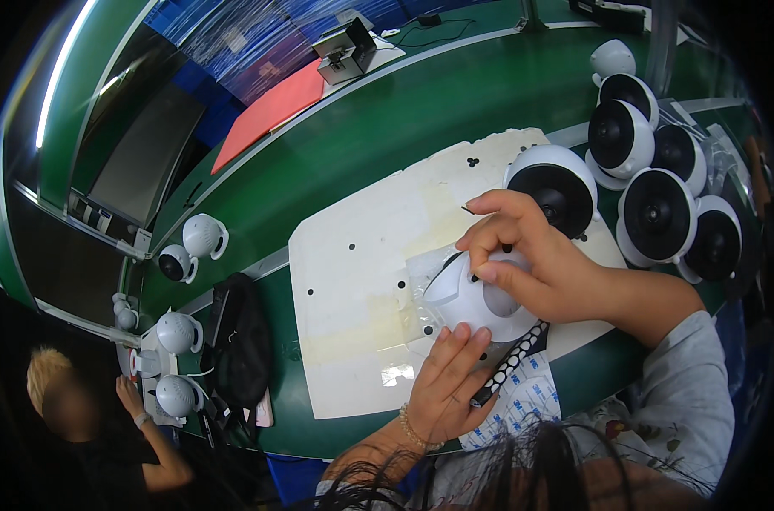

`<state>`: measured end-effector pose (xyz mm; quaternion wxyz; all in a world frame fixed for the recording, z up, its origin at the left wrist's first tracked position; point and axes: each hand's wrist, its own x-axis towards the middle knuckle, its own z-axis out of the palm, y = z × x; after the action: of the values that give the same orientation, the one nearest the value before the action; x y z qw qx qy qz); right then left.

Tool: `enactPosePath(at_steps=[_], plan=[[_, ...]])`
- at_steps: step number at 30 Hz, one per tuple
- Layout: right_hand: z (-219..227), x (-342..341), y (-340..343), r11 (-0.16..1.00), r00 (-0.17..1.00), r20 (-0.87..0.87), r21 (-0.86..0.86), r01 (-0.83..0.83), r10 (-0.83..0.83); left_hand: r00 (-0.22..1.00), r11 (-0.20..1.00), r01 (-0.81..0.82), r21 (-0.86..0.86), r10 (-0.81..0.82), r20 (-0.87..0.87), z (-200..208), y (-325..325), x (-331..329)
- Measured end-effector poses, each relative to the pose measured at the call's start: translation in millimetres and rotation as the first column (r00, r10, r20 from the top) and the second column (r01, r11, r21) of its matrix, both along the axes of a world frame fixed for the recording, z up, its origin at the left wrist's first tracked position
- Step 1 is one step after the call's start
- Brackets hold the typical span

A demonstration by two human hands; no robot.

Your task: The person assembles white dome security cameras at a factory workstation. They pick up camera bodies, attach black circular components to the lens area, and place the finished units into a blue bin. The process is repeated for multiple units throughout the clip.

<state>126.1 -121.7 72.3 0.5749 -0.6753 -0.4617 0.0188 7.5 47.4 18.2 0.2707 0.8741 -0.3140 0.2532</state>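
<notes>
A white rounded device (463, 307) with a grey oval part lies tilted on clear plastic on the worn white board. My left hand (442, 392) rests its fingertips against the device's near side. Between its thumb and fingers it holds a black strip with white dots (515, 362). Over the device's top my right hand (540, 255) is bent, thumb and a finger drawn together near the surface. A tiny dark bit (467, 209) shows at one of its fingertips; what the pinch holds is hidden. Printed backing paper (519, 400) lies beside my left hand.
Several white ball-shaped devices with black faces (655, 213) crowd the right side. Small black dots (351, 246) stick to the white board (344, 358). A black bag (240, 341) and more white devices (175, 332) are at left, where another person (80, 426) sits.
</notes>
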Motion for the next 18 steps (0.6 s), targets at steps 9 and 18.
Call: enactPosePath(at_steps=[9, 18], plan=[[-4, -2, 1, 0.989, 0.927, 0.347, 0.005, 0.151, -0.143, 1.0, 1.0, -0.002, 0.007, 0.002, 0.015, -2, 1, 0], [0, -25, -27, 0.934, 0.812, 0.542, -0.129, 0.334, -0.216, 1.0, 1.0, -0.009, 0.001, 0.009, 0.012, -2, 1, 0]])
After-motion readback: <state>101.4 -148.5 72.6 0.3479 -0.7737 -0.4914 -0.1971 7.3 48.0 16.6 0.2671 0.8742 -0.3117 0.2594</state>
